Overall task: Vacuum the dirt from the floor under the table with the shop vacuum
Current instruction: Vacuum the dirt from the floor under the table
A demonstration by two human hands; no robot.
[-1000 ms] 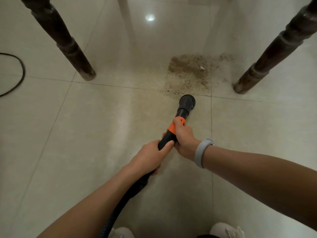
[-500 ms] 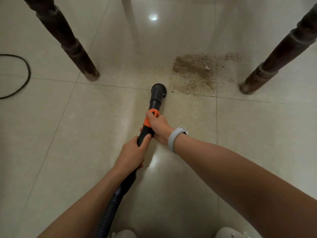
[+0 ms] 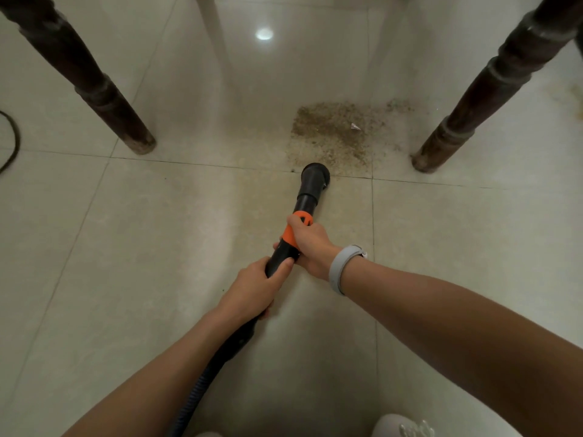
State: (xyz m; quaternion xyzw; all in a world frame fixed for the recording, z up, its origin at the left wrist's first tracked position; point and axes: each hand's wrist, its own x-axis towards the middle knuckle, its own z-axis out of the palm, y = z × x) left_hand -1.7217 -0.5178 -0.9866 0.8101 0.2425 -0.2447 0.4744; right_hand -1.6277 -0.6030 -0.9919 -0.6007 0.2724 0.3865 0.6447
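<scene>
A brown patch of dirt point(image 3: 334, 134) with a small white scrap point(image 3: 355, 127) lies on the pale tiled floor between two dark table legs. The black vacuum nozzle point(image 3: 314, 178) touches the floor at the patch's near edge. My right hand point(image 3: 310, 244), with a grey wristband, grips the tube at its orange collar point(image 3: 295, 230). My left hand point(image 3: 255, 288) grips the black tube just behind it. The ribbed hose point(image 3: 195, 395) runs back toward me at the bottom.
Turned dark wooden table legs stand at left point(image 3: 104, 93) and right point(image 3: 479, 99) of the dirt. A black cable point(image 3: 11, 143) loops at the left edge. A shoe point(image 3: 403, 427) shows at the bottom. A light reflects off the glossy tile point(image 3: 263, 34).
The nozzle swung left away from the dirt, then came back right to the patch's near edge. Both hands kept their grip on the tube.
</scene>
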